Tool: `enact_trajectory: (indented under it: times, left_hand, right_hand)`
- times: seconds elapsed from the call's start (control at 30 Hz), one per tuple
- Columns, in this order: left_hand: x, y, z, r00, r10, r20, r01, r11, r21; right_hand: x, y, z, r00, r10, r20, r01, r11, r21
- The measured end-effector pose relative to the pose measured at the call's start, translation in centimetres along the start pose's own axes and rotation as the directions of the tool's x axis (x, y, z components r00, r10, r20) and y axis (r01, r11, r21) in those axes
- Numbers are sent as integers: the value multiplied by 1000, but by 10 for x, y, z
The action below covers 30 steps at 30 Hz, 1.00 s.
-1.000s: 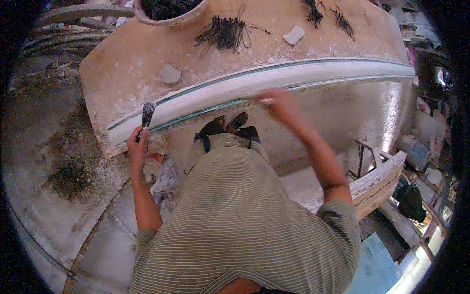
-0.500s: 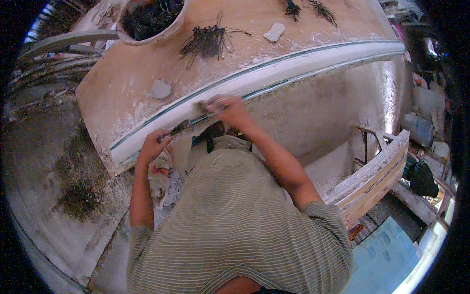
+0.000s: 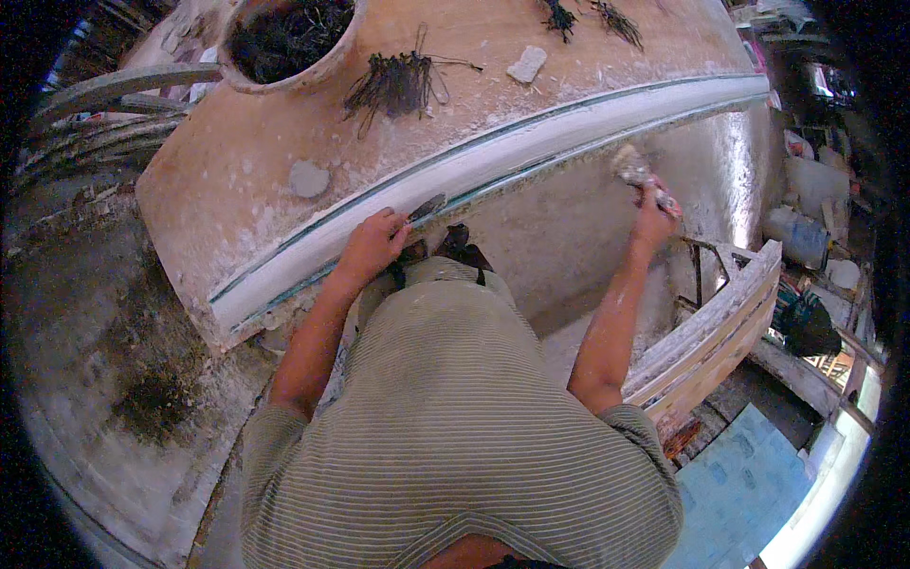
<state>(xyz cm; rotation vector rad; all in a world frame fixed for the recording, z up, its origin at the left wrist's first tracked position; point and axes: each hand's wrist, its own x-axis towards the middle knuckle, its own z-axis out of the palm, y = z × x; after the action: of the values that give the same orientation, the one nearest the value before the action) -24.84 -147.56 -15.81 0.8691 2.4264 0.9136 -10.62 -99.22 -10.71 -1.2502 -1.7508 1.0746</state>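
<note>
- Big curved plaster-dusted hull-like form (image 3: pixel 284 180), tan on top, with a long white strip (image 3: pixel 531 156) along its edge. Sitting a bit lower in view than half a second ago.
- Wooden curved frame (image 3: pixel 720 322) leaning at lower right, same spot as before.
- Round tub (image 3: pixel 284 43) of dark fibres up top, loose fibre bundle (image 3: pixel 393 85) just beside it, small white chunk (image 3: pixel 527 64) further right. None of it shifted.
- Right hand (image 3: pixel 652 213) now way out right, off the strip, fingers wrapped tight round a white-caked brush (image 3: pixel 633 171). Half a second ago was at the middle, near the other hand. Looks like a sweep along that edge just finished.
- Left hand (image 3: pixel 374 245) up on the strip now, fingers closed on a small dark scraper (image 3: pixel 427 207), blade touching the white strip. Earlier sat lower and further left.
</note>
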Motion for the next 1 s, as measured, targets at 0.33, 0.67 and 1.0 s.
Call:
enact_trajectory:
  times: [0.33, 0.67, 1.0]
  left_hand:
    - [-126, -79, -103, 981, -174, 91, 172, 985, 30]
    - [-11, 4, -38, 987, -32, 156, 44, 996, -74]
    - [-35, -39, -73, 968, -250, 29, 249, 936, -247]
  right_hand:
    - [-64, -38, 42, 975, -36, 219, 48, 998, -50]
    - [-182, -92, 164, 261, -558, 788, 413, 802, 432]
    - [-22, -47, 128, 417, -163, 894, 513, 854, -84]
